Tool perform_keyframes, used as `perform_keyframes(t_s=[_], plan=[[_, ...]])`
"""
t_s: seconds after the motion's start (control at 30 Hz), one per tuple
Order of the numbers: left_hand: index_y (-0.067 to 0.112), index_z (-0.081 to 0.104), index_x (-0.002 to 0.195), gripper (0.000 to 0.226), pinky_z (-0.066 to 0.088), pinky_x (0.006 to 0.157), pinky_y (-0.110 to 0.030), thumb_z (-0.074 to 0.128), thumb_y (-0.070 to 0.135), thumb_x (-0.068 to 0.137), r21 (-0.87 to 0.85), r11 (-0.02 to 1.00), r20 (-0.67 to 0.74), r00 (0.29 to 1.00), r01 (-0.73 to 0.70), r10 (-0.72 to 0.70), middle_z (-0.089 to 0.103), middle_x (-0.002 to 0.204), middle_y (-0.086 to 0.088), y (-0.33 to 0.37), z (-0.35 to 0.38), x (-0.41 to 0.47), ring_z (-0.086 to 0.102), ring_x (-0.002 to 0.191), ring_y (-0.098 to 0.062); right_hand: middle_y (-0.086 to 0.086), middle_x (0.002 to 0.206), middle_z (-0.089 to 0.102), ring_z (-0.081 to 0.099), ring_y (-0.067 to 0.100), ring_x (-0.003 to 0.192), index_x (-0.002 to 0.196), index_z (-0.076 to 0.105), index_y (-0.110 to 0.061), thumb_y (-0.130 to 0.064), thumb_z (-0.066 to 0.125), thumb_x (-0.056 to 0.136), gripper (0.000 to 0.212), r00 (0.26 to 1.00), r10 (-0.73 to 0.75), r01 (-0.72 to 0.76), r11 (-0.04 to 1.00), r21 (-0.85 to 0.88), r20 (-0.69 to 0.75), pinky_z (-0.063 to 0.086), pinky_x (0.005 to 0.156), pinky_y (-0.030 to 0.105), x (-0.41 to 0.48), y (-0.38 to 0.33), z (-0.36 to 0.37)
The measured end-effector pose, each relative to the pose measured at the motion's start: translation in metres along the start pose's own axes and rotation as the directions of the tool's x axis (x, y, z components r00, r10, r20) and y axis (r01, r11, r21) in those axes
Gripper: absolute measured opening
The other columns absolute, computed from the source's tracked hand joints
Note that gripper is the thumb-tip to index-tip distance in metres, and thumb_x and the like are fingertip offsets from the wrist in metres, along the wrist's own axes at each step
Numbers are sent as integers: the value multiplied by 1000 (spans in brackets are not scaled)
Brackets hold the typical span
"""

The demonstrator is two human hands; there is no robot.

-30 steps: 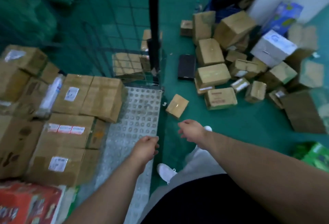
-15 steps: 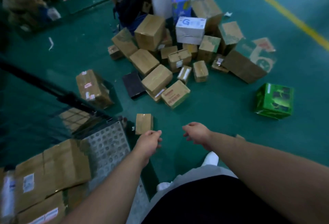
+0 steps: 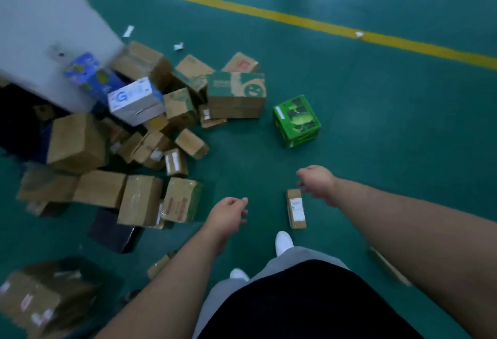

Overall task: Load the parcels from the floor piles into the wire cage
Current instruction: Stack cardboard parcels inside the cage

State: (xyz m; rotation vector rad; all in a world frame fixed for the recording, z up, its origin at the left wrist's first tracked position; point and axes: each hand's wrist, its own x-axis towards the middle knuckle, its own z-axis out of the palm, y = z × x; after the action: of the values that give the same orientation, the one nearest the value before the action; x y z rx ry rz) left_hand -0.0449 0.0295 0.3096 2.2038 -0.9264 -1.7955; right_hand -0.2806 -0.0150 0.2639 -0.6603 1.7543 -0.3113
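The right hand (image 3: 317,181) hangs empty over the green floor, fingers loosely curled and pointing down, just above the top end of a small narrow brown cardboard parcel with a white label (image 3: 295,208) that lies flat and alone near a white shoe (image 3: 284,241). The left hand (image 3: 228,213) is empty too, half-curled, held out over bare green floor (image 3: 376,112) between that parcel and the heap. To its left lies the main pile of brown cardboard boxes (image 3: 139,198), tumbled at all angles against a grey-white block (image 3: 40,29), with a white box printed in blue (image 3: 134,100) perched on top and a bright green printed carton (image 3: 295,122) standing apart to the right. The wire cage is not in view, so every parcel picked here must be carried back out of sight. The likely trouble: the narrow parcel sits close to the feet and could be kicked or trodden on in a step forward; a one-handed grab at its end might let it tip and drop. Pulling a lower box from the heap could bring the leaning ones down. A thin flat piece (image 3: 390,266) under the right forearm is a trip hazard.
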Motion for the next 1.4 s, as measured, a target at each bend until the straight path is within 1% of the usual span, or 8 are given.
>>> perform_keyframes(t_s=[0.1, 0.43, 0.6, 0.83, 0.93, 1.03, 1.3, 1.4], plan=[[20, 62, 107, 25, 50, 76, -34, 52, 42, 104, 117, 993, 89, 996, -5, -6, 68, 110, -2, 19, 23, 21, 68, 101, -22, 8, 105, 61, 57, 24, 88, 104, 55, -15, -22, 50, 101, 9, 991, 101, -91, 989, 115, -85, 48, 76, 34, 1, 32, -31], [12, 62, 107, 19, 46, 61, -26, 56, 30, 102, 561, 806, 391, 919, -187, -59, 68, 107, -9, 69, 114, 82, 63, 83, -21, 6, 94, 67, 56, 18, 75, 94, 62, -15, -25, 47, 99, 19, 879, 415, -282, 849, 447, -235, 38, 58, 26, -65, 138, -36], [7, 60, 108, 17, 40, 53, -23, 55, 21, 99, 637, 674, 545, 837, -374, -50, 67, 91, -10, 81, 179, 78, 56, 66, -21, 5, 92, 67, 56, 17, 75, 95, 63, -13, -25, 50, 99, 18, 796, 521, -231, 731, 642, -307, 40, 61, 26, -107, 171, -17], [10, 61, 106, 17, 40, 49, -22, 54, 24, 101, 757, 408, 623, 751, -510, -219, 66, 99, -7, 46, 241, 39, 63, 78, -18, 11, 106, 72, 60, 19, 81, 101, 67, -11, -29, 52, 92, 25, 688, 662, -135, 519, 844, -298, 50, 73, 33, -145, 228, 0], [12, 60, 103, 17, 42, 56, -26, 56, 28, 99, 806, 370, 572, 769, -462, -286, 65, 95, -7, 33, 268, 22, 60, 81, -22, 11, 107, 72, 62, 20, 81, 99, 66, -11, -29, 50, 91, 26, 662, 695, -98, 452, 887, -281, 57, 86, 41, -151, 260, -5], [12, 64, 106, 25, 48, 62, -28, 60, 34, 96, 831, 265, 550, 795, -489, -257, 71, 103, -4, 24, 303, 14, 70, 86, -22, 8, 106, 71, 62, 20, 82, 101, 64, -8, -28, 50, 91, 26, 686, 692, -76, 376, 923, -226, 54, 79, 36, -153, 294, -14], [13, 60, 115, 27, 48, 77, -35, 53, 35, 102, 859, 182, 507, 844, -478, -176, 68, 110, -9, 11, 408, -21, 68, 95, -26, 1, 98, 64, 55, 18, 81, 104, 64, -14, -29, 48, 96, 24, 777, 590, -246, 606, 756, -219, 39, 62, 26, -161, 393, -93], [13, 61, 114, 27, 50, 78, -36, 54, 37, 102, 857, 187, 512, 837, -481, -192, 68, 110, -8, 5, 440, -40, 68, 97, -25, -3, 103, 64, 60, 19, 95, 107, 63, -20, -31, 48, 97, 20, 780, 586, -274, 637, 721, -222, 43, 74, 28, -165, 420, -135]])
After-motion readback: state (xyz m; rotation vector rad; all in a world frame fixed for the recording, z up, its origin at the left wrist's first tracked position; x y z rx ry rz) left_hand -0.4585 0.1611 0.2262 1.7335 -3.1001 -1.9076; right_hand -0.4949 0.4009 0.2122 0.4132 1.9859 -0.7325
